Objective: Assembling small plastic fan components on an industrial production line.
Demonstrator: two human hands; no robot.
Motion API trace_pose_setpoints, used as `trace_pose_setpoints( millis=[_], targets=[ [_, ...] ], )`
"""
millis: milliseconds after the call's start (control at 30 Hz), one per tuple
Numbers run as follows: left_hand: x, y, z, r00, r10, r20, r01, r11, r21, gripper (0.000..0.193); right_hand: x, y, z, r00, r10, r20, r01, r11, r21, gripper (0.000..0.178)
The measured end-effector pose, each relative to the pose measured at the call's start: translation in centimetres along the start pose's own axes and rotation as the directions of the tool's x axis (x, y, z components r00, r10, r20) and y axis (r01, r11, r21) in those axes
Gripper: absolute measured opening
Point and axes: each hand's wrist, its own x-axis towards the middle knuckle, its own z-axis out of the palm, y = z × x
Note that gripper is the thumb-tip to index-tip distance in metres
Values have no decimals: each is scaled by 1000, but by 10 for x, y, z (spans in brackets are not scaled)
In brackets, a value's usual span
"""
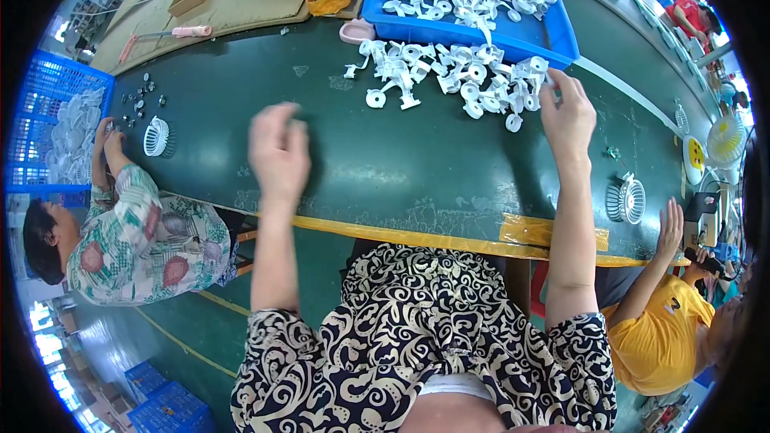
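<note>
We look down on a dark green conveyor belt [385,152] that runs across the view. Our right hand [568,116] reaches forward to the pile of small white plastic parts [449,76] that lies loose on the belt; its fingers [553,88] touch the right edge of this pile, and they are bent over one or two pieces. We cannot tell if a piece is really gripped. Our left hand [278,152] is above the bare belt, well apart from the pile. It is blurred, the fingers are half curled, and we see nothing in it.

Behind the pile stands a blue tray [553,36] filled with more of the same white parts. A pink dish [357,30] is just beside its left corner.

On the left a person in a flowered shirt [144,240] has both hands near a round white fan grille [156,136] and some small dark screws [140,100]. On the right a person in a yellow shirt [662,337] rests a hand [670,228] on the belt edge, near another fan grille [626,199].
</note>
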Motion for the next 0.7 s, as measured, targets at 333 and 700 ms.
trace_pose_setpoints(
  millis=[333,700],
  targets=[
    [48,-206,-108,929,-355,-108,342,707,620,30,-70,-11,-32,884,229,408,-420,772,477,34],
    [60,-174,-110,964,-94,-248,236,727,644,36,-115,40,-48,892,359,275,-436,843,315,39]
  ],
)
